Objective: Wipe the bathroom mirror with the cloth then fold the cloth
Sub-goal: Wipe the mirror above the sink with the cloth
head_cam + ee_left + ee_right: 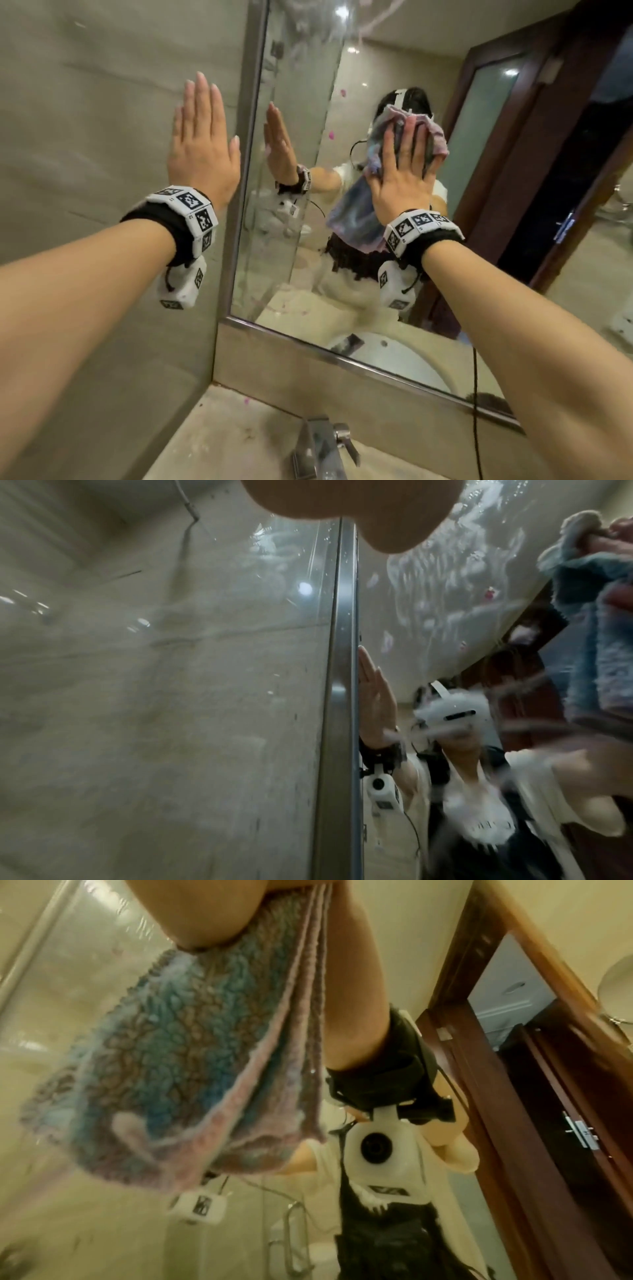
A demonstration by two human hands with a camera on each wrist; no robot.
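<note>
Flat right hand (400, 171) on cloth (356, 219)

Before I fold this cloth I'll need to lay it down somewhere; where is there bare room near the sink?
The counter left of the faucet, bordered by the side wall and the mirror frame, is bare but speckled with debris. Right of the faucet the right hand arm hides the surface.

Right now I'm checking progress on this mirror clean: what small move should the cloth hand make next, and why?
Probably sweep the right hand, which presses the cloth flat on the mirror, up and to the left: white smears and pink spots still mark that glass. The left hand rests on the wall.
</note>
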